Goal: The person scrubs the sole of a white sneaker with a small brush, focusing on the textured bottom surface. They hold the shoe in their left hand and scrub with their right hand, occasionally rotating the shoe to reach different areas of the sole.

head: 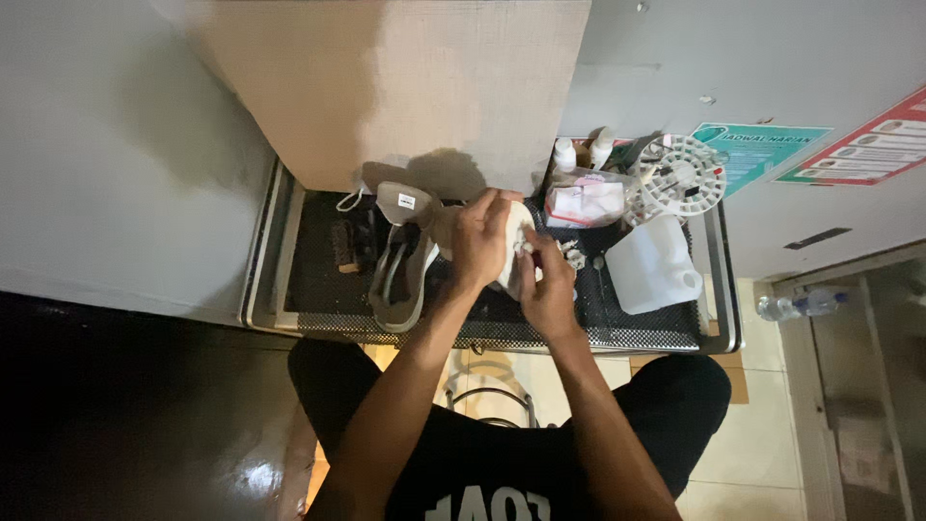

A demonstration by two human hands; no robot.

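Observation:
My left hand (479, 241) grips a pale beige shoe (518, 224) from above, over the black mesh tray (318, 280). My right hand (546, 280) presses against the same shoe from the right side, fingers curled, possibly with a small white cloth; I cannot tell for sure. A second beige shoe (400, 253) lies on the tray just left of my hands, opening up, lace trailing to the back. A dark brush (345, 246) rests further left on the mesh.
A white plastic jug (653, 265) lies on the tray at the right. Behind it stand two small white bottles (583, 152), a clear bag (586, 201) and a round white rack (681, 176). A water bottle (796, 305) lies on the floor at the right. A beige board (405, 87) leans behind the tray.

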